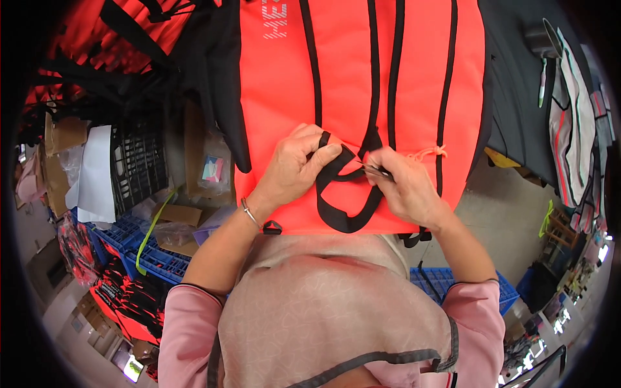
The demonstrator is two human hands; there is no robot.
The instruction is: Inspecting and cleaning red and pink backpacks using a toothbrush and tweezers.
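A bright orange backpack (362, 71) with black webbing straps lies flat in front of me, its lower edge near my body. My left hand (294, 169) pinches a black strap loop (336, 194) near the bag's lower edge, thumb on top. My right hand (404, 187) grips a small metal tool, likely thread snips (377, 170), with the tip against the same black strap. A short orange cord knot (428, 152) sits just right of my right hand. A bracelet rings my left wrist.
Blue plastic crates (145, 249) stand at the lower left and lower right (446, 281). A black crate (137, 161), cardboard boxes (63, 134) and more orange bags (126, 301) lie to the left. Dark fabric (524, 97) and hanging bags are at the right.
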